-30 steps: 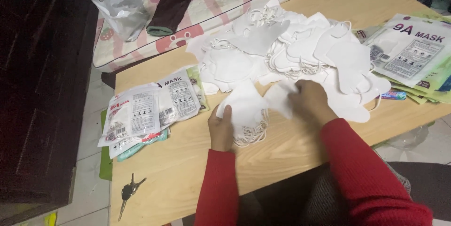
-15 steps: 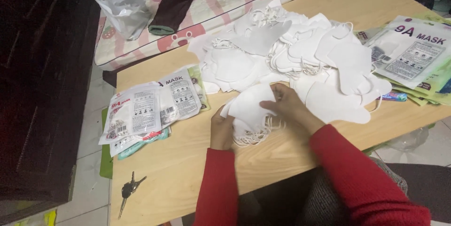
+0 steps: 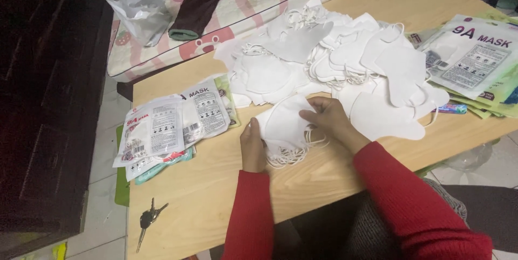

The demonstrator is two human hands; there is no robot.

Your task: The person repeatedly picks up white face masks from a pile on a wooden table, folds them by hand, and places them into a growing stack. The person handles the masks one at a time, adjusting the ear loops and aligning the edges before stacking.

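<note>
A small stack of white face masks [image 3: 286,125] lies on the wooden table [image 3: 205,190] in front of me, its ear loops trailing toward me. My left hand [image 3: 252,146] holds the stack's left edge with the fingers pressed flat. My right hand [image 3: 330,119] grips the top mask at its right edge. Both sleeves are red. Behind the stack spreads a large loose pile of white masks [image 3: 334,55].
Sealed mask packets [image 3: 172,122] lie at the left of the table, more packets [image 3: 475,60] at the right. A bunch of keys [image 3: 147,219] rests near the front left corner. Beyond the table is a patterned mattress [image 3: 237,11] with a plastic bag [image 3: 137,9] and dark clothing.
My right hand moved left from the big pile and laid another mask on the small stack. My left hand stayed at the stack's left edge.
</note>
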